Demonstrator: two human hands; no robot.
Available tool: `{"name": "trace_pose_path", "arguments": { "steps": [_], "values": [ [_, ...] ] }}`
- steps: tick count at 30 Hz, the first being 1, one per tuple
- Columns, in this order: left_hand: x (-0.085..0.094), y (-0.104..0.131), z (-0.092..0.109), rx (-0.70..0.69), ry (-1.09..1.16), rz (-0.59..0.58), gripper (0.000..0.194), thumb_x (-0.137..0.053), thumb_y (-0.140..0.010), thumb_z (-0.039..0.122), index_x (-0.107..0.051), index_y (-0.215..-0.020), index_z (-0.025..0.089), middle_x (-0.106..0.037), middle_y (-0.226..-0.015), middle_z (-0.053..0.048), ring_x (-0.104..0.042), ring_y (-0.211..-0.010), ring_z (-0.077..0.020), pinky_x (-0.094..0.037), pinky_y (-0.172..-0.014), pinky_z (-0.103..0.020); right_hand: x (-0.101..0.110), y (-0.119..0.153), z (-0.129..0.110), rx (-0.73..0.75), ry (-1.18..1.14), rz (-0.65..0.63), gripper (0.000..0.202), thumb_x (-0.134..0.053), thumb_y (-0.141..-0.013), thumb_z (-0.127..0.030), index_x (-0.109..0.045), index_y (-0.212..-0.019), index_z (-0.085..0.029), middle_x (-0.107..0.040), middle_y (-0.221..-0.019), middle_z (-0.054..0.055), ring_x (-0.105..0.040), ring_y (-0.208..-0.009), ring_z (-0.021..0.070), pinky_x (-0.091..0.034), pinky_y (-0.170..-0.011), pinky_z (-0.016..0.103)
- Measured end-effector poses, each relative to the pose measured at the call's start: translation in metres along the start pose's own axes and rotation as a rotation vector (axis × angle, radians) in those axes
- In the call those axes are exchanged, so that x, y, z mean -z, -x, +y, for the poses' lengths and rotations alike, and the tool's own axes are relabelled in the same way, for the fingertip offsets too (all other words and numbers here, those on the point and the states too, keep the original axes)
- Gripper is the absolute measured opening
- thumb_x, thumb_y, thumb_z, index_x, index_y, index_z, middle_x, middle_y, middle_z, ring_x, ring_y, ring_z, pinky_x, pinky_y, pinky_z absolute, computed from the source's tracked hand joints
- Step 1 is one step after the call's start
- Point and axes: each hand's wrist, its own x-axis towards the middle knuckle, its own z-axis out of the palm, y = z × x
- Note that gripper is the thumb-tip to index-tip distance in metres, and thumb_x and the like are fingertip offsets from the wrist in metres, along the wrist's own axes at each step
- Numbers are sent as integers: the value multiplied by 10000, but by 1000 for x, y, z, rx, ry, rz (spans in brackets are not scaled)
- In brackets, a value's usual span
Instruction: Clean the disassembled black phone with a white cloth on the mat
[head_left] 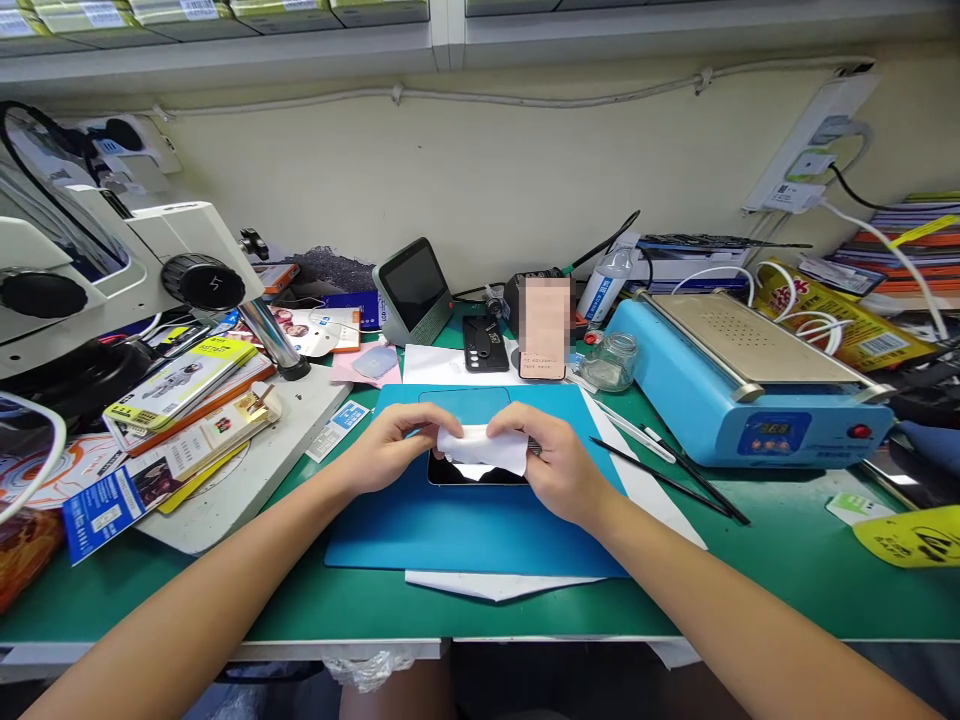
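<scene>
Both my hands pinch a small white wipe (484, 450), stretched between them at the middle of the view. My left hand (397, 445) grips its left end, thumb and fingers closed. On the other end, my right hand (559, 465) is closed the same way. Just below the wipe lies a dark glossy phone or tablet screen (442, 473), partly hidden by the wipe and my hands. It rests on a blue mat (465, 535). Behind my hands, a thin clear sheet with a dark outline (472, 400) lies on the mat.
To the right stand a blue heating machine (690, 390) and a glass jar (611, 362); black tweezers (697, 480) lie nearer. A black phone case (485, 345) and a small display (415, 290) are behind. At left, a microscope stand (281, 340) rises beside stacked boxes (180, 385).
</scene>
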Motion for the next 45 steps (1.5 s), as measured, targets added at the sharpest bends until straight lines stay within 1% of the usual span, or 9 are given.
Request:
{"name": "trace_pose_path", "arguments": {
  "steps": [9,16,20,24,30,34,39,42,45],
  "values": [
    [2,1,-3,3,129,36,335,-543,-865,308,-707,-1130,186,-725,-1092,-83,-648,-922,-225,-533,-773,-324,3,-1,-2,-69,-110,-41,250,-492,-844,-115,-692,-952,-220,-686,-964,50,-638,-869,195,-502,-770,329],
    [-4,0,4,27,-172,8,260,-635,-926,424,-727,-953,182,-735,-921,-32,-644,-838,-174,-498,-765,-270,4,-2,-7,-99,-109,-105,257,-719,-862,-444,-700,-992,-223,-693,-983,61,-634,-885,217,-499,-795,337],
    [-7,1,8,-52,-236,35,243,-609,-950,389,-718,-904,177,-710,-846,-25,-619,-771,-152,-473,-715,-256,-1,-1,-4,-227,-31,-58,187,-669,-903,-334,-660,-1063,-238,-681,-986,38,-631,-836,188,-505,-741,305],
    [-6,2,7,-117,-283,60,182,-618,-946,340,-699,-921,178,-705,-851,-27,-611,-779,-150,-465,-722,-257,-3,0,-3,-308,-60,-35,347,-626,-901,-256,-605,-1248,-261,-654,-982,15,-620,-746,153,-507,-671,278],
    [-4,0,4,-159,-397,25,198,-577,-973,344,-681,-906,189,-687,-833,-25,-594,-774,-151,-455,-739,-270,1,-6,-3,-299,-110,-62,122,-678,-878,-322,-710,-868,-204,-679,-907,42,-623,-804,181,-497,-698,294],
    [2,-2,-2,-189,-496,24,227,-525,-998,352,-680,-945,195,-689,-852,-31,-599,-786,-160,-450,-738,-279,4,-9,0,-313,-185,-42,195,-688,-867,-386,-708,-885,-193,-710,-942,51,-652,-830,199,-532,-721,316],
    [11,-2,-8,-214,-635,16,216,-525,-998,333,-685,-934,204,-689,-845,-31,-599,-803,-168,-440,-755,-287,28,-6,-16,-250,142,119,179,-635,-934,-354,-746,-971,-219,-762,-992,55,-708,-905,249,-567,-799,381],
    [14,-2,-9,-218,-671,16,211,-530,-994,326,-685,-922,201,-691,-856,-33,-602,-808,-170,-437,-749,-283,43,6,-26,-63,439,243,169,-606,-963,-293,-743,-1038,-230,-759,-1096,72,-710,-1025,286,-575,-900,432],
    [14,-1,-8,-224,-712,-7,202,-526,-996,311,-687,-939,203,-694,-882,-36,-611,-827,-173,-431,-741,-278,44,28,-22,61,593,75,212,-563,-981,-226,-730,-1112,-226,-743,-1184,86,-715,-1073,285,-577,-968,455]
  ]
}}
